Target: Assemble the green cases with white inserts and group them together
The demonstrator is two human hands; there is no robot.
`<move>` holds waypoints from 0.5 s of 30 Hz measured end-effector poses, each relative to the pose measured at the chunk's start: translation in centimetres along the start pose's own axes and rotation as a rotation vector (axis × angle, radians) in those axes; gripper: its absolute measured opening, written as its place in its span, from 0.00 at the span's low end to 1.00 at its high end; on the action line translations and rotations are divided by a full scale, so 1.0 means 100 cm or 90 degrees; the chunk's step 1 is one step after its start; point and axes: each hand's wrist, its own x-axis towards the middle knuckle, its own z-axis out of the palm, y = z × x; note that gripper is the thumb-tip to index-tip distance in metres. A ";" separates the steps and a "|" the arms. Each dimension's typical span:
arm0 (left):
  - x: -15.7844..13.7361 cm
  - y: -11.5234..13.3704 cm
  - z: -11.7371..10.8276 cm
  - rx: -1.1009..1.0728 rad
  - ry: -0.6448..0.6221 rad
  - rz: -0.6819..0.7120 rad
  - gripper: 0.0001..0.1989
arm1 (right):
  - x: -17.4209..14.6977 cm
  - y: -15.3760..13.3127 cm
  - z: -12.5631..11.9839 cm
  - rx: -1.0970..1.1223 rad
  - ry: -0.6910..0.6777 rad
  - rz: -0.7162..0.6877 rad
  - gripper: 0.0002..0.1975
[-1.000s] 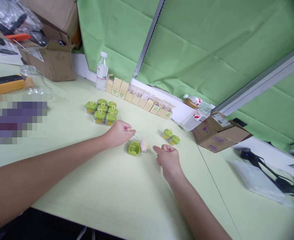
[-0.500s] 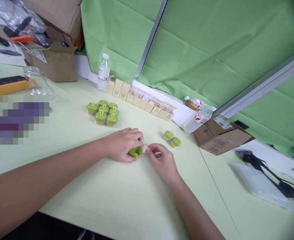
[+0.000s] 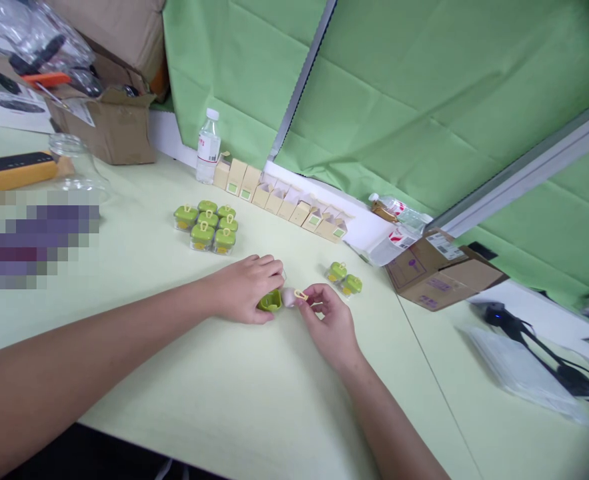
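Observation:
My left hand point(image 3: 247, 287) is closed around a small green cap point(image 3: 271, 302), whose hollow side faces right, just above or on the table; the fingers cover part of it. Opposite, my right hand point(image 3: 330, 323) pinches a yellow loop point(image 3: 301, 295). A pale, rounded little piece point(image 3: 289, 298) sits between the loop and the green cap, close to the cap's opening. Whether the loop is fixed to the pale piece I cannot tell. Several clear boxes with green lids and yellow loops point(image 3: 202, 233) stand beyond my left hand. Two similar green-lidded boxes point(image 3: 351, 285) are beyond my right hand.
Small beige cartons point(image 3: 277, 199) line the back edge, beside an upright water bottle point(image 3: 208, 147). Farther right are lying bottles point(image 3: 399, 235), a cardboard box point(image 3: 439, 270) and clear plastic sleeves point(image 3: 511, 373). A glass jar point(image 3: 71, 160) and open carton point(image 3: 124, 127) stand at left.
My right hand has drawn slightly right with the yellow loop, and more of the pale piece shows beside the green cap. My left hand stays nearly in place.

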 end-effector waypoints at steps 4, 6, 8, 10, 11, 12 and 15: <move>-0.001 -0.003 0.003 0.012 0.005 -0.019 0.17 | -0.001 0.000 0.001 0.007 -0.006 0.000 0.06; -0.002 -0.004 0.004 0.007 0.006 -0.023 0.16 | -0.001 0.000 0.002 0.010 -0.007 -0.002 0.06; -0.002 -0.004 0.004 -0.004 0.011 -0.026 0.16 | -0.001 -0.001 0.002 0.015 -0.008 -0.008 0.05; -0.001 -0.003 0.004 -0.023 0.022 -0.021 0.17 | -0.002 -0.003 0.002 0.021 -0.008 -0.017 0.05; 0.000 -0.001 0.003 -0.036 0.030 -0.015 0.17 | -0.002 -0.004 0.002 0.023 -0.008 -0.023 0.05; 0.000 0.000 0.003 -0.051 0.038 -0.009 0.16 | -0.003 -0.006 0.002 0.023 -0.009 -0.032 0.05; 0.003 0.004 0.000 -0.087 0.058 -0.005 0.14 | -0.005 -0.011 0.000 0.002 -0.018 -0.086 0.05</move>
